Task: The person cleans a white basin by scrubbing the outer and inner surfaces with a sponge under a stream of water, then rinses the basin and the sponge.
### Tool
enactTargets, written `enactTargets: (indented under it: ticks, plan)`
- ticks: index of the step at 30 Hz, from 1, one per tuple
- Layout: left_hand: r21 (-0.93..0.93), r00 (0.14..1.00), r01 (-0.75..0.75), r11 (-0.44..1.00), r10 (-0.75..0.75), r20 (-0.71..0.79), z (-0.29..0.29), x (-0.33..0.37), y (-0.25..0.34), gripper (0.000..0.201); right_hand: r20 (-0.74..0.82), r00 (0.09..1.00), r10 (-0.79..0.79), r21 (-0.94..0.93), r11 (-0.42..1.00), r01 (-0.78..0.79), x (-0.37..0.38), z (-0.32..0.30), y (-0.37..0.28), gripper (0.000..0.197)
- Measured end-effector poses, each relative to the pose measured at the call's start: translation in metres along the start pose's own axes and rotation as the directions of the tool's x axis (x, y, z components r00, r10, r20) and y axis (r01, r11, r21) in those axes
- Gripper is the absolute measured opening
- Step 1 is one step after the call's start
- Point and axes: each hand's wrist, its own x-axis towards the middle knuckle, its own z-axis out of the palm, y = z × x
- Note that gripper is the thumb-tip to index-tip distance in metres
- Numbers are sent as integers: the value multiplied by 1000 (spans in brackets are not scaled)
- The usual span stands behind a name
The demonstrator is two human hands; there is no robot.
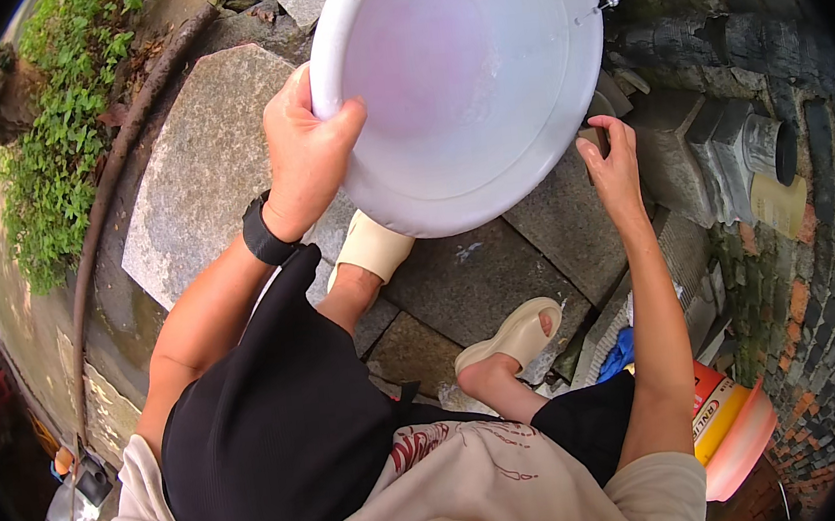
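A large round pale-lavender plastic basin is held out in front of me, wet inside, with a pinkish-purple tint across its bottom. My left hand is closed around its left rim, thumb on the inner side; a dark band circles that wrist. Close to the lower right rim, my right hand has thumb and index finger curved apart, seemingly clear of the basin and holding nothing. Its other fingers are partly hidden.
Beneath are dark paving tiles and a big grey stone slab. Green plants and a long brown pipe lie left. At right stand a brick wall, a grey duct-like piece and a red-yellow bucket.
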Motion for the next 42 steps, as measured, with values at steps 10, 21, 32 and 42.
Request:
enactTargets:
  ticks: [10, 21, 32, 42]
  plan:
    - [186, 991, -127, 974, 131, -9, 5, -3, 29, 15, 149, 876, -459, -137, 867, 478, 55, 60, -29, 47]
    - [308, 964, -260, 915, 266, 23, 28, 3, 35, 14, 136, 939, -316, -337, 877, 344, 25, 182, -1, 56]
    - [394, 953, -288, 873, 301, 29, 21, -13, 13, 11, 171, 816, -552, -594, 604, 532, 48, 119, 32, 50]
    - [426, 877, -462, 777, 473, 88, 40, -8, 7, 9, -5, 1000, 29, 584, 811, -21, -63, 209, -114, 49]
